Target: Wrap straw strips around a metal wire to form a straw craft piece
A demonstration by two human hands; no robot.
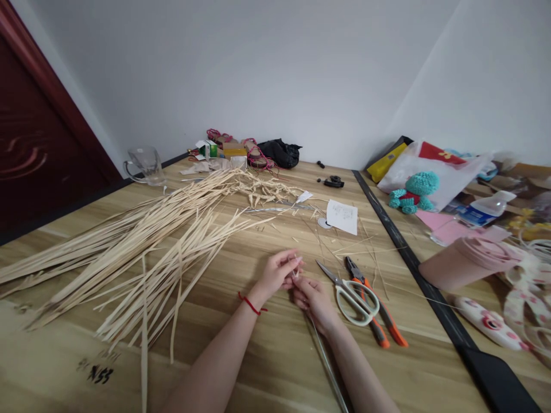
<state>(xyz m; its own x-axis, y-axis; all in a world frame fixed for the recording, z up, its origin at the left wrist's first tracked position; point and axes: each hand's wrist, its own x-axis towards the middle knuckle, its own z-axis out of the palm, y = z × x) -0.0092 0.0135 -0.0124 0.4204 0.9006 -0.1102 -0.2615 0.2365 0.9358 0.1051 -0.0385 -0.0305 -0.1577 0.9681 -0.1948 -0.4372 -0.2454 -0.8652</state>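
Nearest to us, a bundle of thin wire (pixel 326 361) comes in from the lower edge between our forearms and runs up to our right hand (pixel 313 298). Our left hand (pixel 279 271) meets it, fingertips together, both pinching a fine pale strand (pixel 295 274); whether this is the wire's end, we cannot tell. A red string bracelet (pixel 250 304) circles our left wrist.

Beneath our hands we see a wood-grain table (pixel 267 358), crossed on the right by a black strip (pixel 398 246). Beyond it rise a pale wall (pixel 258 69) and, at the far left, a dark red door (pixel 34 103).

Just beside our right hand lie scissors (pixel 342 282) with white handles, touching the orange-handled pliers (pixel 390 322); they take up the space on that side. To our left, long straw strips (pixel 172 229) spread over much of the table. Ahead, we have a written note (pixel 342 217) among loose strands. Farther back stand a glass mug (pixel 148 165) and a crumpled black bag (pixel 282 154) beside sandals (pixel 255 150) with pink cords. Past the black strip, we find a pink roll (pixel 462 264), a turquoise crochet toy (pixel 415 192), a plastic bottle (pixel 484 209) and a white, pink-spotted toy (pixel 491 324), crowded together with other clutter.
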